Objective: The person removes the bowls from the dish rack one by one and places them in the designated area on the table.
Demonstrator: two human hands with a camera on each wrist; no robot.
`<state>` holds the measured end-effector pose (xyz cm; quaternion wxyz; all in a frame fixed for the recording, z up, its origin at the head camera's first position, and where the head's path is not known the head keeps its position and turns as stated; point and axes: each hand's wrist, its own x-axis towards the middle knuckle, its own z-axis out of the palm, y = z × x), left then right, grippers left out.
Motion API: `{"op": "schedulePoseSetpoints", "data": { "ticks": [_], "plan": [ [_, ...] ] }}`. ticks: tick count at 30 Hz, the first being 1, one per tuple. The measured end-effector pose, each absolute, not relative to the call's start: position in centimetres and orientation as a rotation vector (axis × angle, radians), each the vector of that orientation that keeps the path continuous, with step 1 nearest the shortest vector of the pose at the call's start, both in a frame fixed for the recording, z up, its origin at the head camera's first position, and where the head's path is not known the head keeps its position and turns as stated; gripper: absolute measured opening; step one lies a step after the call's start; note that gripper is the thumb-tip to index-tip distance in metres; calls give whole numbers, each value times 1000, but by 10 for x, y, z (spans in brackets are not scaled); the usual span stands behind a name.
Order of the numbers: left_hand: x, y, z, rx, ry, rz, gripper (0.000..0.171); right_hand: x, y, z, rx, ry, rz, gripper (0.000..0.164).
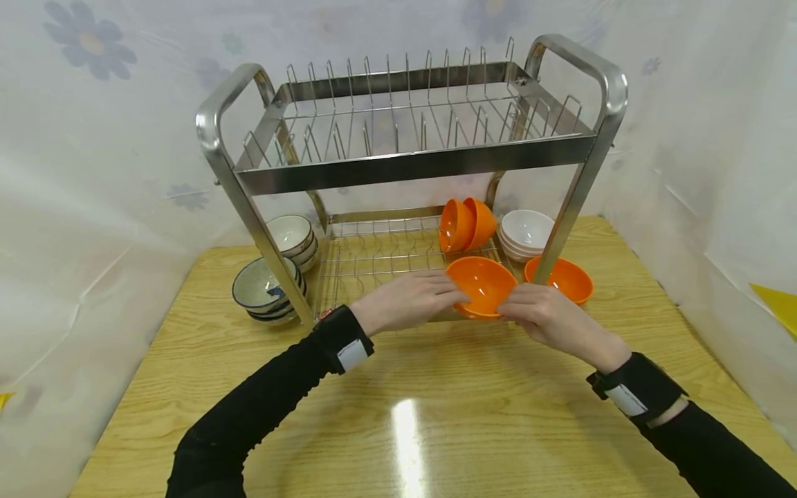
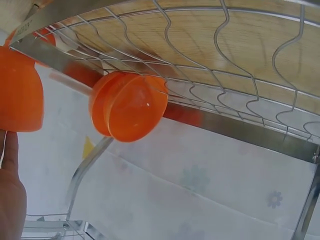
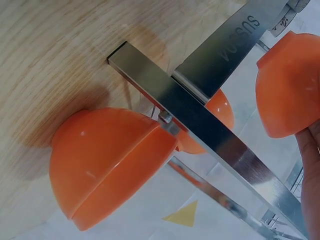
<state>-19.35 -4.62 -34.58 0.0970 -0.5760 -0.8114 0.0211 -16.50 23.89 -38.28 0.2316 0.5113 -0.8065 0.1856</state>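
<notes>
Both of my hands hold an orange bowl (image 1: 482, 285) at the front edge of the rack's lower shelf. The left hand (image 1: 414, 299) grips its left side, and the right hand (image 1: 548, 315) grips its right side. The bowl's mouth faces up toward the head camera. In the right wrist view, the held bowl (image 3: 287, 85) is apart from the rack's leg. Two more orange bowls (image 1: 457, 227) stand on edge, nested, at the right end of the lower shelf. Another orange bowl (image 1: 571, 280) sits on the table outside the rack, behind its front right leg.
A two-tier metal dish rack (image 1: 411, 166) stands on the wooden table (image 1: 349, 415). White bowls (image 1: 529, 228) are stacked at its right. Patterned bowls stand in two stacks at its left, a rear stack (image 1: 291, 234) and a front stack (image 1: 261, 282). A floral curtain (image 1: 124, 166) hangs behind.
</notes>
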Motion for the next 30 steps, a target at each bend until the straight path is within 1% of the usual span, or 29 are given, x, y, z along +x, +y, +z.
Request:
{"op": "schedulePoseSetpoints", "data": {
  "ticks": [5, 10, 13, 15, 19, 21, 24, 25, 28, 30],
  "plan": [
    [-197, -48, -347, -1664, -2461, -170, 38, -160, 244, -383, 1393, -2199, 531, 49],
    [-202, -54, -348, -1635, -2470, -296, 39, -154, 247, -380, 1409, -2151, 609, 43],
    [-204, -56, -348, -1609, -2503, -351, 47, -151, 252, -378, 1429, -2141, 727, 38],
    [-205, -57, -347, -1566, -2555, -379, 56, -149, 257, -377, 1429, -2149, 805, 38],
    [-206, -60, -348, -1468, -2658, -393, 70, -145, 268, -372, 1456, -2169, 940, 31],
    [-206, -62, -350, -1443, -2703, -398, 74, -143, 275, -368, 1479, -2196, 950, 24],
    [-206, -65, -352, -1435, -2744, -383, 74, -139, 290, -359, 1495, -2287, 977, 6],
    [-206, -65, -353, -1438, -2754, -372, 74, -138, 296, -355, 1486, -2332, 974, 8],
    [-207, -67, -354, -1442, -2759, -340, 74, -136, 313, -345, 1458, -2487, 964, 25],
    [-208, -67, -355, -1455, -2754, -324, 73, -137, 322, -339, 1460, -2580, 945, 29]
  ]
}}
